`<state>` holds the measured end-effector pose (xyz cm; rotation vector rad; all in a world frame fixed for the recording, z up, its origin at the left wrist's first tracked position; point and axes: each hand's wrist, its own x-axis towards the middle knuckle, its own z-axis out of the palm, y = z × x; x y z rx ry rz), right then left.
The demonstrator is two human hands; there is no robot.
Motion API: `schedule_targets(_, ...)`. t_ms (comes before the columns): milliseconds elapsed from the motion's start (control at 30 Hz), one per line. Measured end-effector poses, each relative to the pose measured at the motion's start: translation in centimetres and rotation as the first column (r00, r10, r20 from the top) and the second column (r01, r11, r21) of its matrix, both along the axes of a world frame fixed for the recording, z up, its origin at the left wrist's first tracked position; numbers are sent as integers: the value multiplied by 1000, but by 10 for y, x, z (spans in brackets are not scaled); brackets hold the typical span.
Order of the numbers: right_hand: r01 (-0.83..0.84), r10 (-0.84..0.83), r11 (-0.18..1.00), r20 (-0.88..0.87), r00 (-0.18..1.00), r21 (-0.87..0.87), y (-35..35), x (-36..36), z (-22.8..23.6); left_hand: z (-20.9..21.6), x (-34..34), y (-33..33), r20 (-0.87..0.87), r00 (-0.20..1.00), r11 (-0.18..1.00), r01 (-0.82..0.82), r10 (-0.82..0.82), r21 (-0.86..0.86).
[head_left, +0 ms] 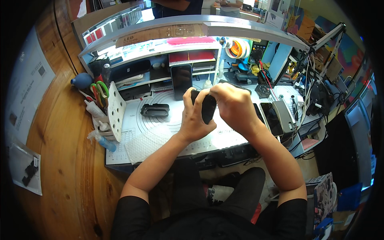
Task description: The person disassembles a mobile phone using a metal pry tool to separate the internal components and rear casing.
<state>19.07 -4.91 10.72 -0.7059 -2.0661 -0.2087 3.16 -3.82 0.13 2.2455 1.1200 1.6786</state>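
Dk ltrs on cardboard (pixel 164 33), QR code (pixel 41 71) on wht sheet (pixel 28 86), print on mat (pixel 230 140)

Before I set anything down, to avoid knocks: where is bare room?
White printed mat lies bare between left hand and right wrist, and narrowly between left hand and black oblong tray. Crowded: right, by the grey boxy device.

white mat (pixel 134 116) | black tray (pixel 155 110) | textured sheet (pixel 149 141) | upright phone (pixel 182 81)

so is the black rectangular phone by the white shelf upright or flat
Upright: the phone rises from the white mat, overlapping the shelf.
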Motion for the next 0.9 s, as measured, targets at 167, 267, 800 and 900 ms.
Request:
schedule_targets(167,54,-116,973,277,954,224,-8,-4,-14,2,0,7,-114,993,989,-16,33,148)
schedule_targets(267,58,-115,974,264,958,217,-6,1,-19,1,2,6,-62,998,988,-2,12,153)
schedule_targets(800,-70,-69,900,-298,952,-431,7,13,-3,-5,0,4,99,991,981,105,-89,-165)
schedule_targets(900,-54,-63,949,-352,934,-312,1,18,-2,4,-2,1,60,996,992,74,-69,-99)
